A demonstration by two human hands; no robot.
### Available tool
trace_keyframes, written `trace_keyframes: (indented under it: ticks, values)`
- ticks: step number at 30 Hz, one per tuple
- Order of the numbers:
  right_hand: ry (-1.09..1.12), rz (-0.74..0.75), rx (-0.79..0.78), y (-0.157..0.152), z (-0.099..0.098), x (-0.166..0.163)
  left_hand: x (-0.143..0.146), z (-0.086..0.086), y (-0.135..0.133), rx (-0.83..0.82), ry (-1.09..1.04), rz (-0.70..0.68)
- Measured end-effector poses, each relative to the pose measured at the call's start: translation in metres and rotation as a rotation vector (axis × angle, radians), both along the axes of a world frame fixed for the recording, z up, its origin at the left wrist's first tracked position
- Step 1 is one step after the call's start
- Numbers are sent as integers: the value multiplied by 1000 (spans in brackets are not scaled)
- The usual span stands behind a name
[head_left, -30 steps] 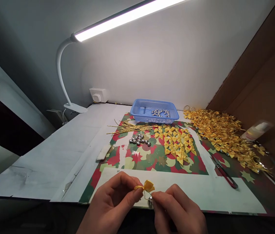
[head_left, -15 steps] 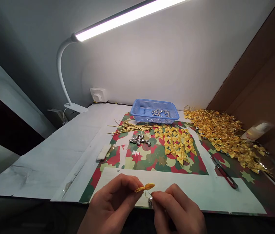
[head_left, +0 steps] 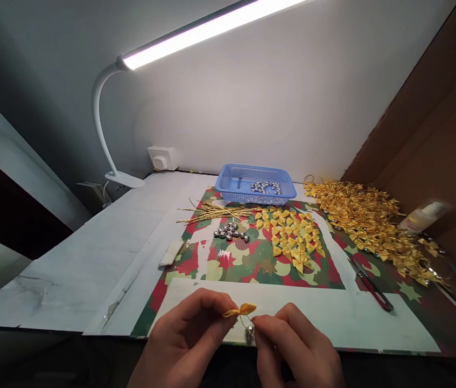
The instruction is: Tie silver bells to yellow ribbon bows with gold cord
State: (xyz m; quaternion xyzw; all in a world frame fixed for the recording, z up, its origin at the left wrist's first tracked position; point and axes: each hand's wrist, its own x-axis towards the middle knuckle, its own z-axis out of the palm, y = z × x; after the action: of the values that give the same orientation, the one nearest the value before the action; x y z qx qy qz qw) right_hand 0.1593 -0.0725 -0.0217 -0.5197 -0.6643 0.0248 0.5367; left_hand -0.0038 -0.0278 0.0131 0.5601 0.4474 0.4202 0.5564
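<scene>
1. Grip: my left hand (head_left: 183,339) has its thumb and forefinger closed on one wing of a small yellow bow (head_left: 240,310). My right hand (head_left: 298,350) is pinched shut lower down on a thin wire and a small silver bell (head_left: 249,334) hanging just under the bow's knot.
2. Where it sits: the bow is held in the air between the two hands, just above the near edge of the table (head_left: 70,269), over a white sheet (head_left: 332,318).
3. Handling, my judgement: the bow looks like soft ribbon, very light, easily crushed, so it is best held by the wing edge or the knot. The wire seems thin and springy; the bell is hard, smooth and likely to slip, so pinch at its loop.
4. Pose: both hands palm-down, knuckles towards the camera, fingertips nearly meeting; wrists run off the bottom of the view.
5. Beyond the grip: a spread of loose yellow bows (head_left: 294,237) on patterned paper (head_left: 252,264), with a cluster of silver bells (head_left: 231,231) to their left.
6. Farther out: gold wires (head_left: 211,213), then a blue basket (head_left: 255,186) holding more bells.
7. Right of the grip: red-handled scissors (head_left: 371,285); past them a large heap of finished bows (head_left: 373,221) and a blurred bottle (head_left: 423,215).
8. Far left: a white clamp lamp (head_left: 106,134), lit.
</scene>
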Motion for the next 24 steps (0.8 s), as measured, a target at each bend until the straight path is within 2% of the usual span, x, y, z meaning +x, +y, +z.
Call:
trace_keyframes:
  ticks: [5,13,20,24]
  values:
    - [0,16,-13,0,-1,0,0,0,-1,13,15,-15]
    - [-18,52,-26,0,-1,2,3,1,-2,50,5,51]
    - [23,87,-53,2,-4,5,10,9,-6,2,-55,111]
    - [45,82,-61,5,-6,5,10,9,-6,-45,-98,100]
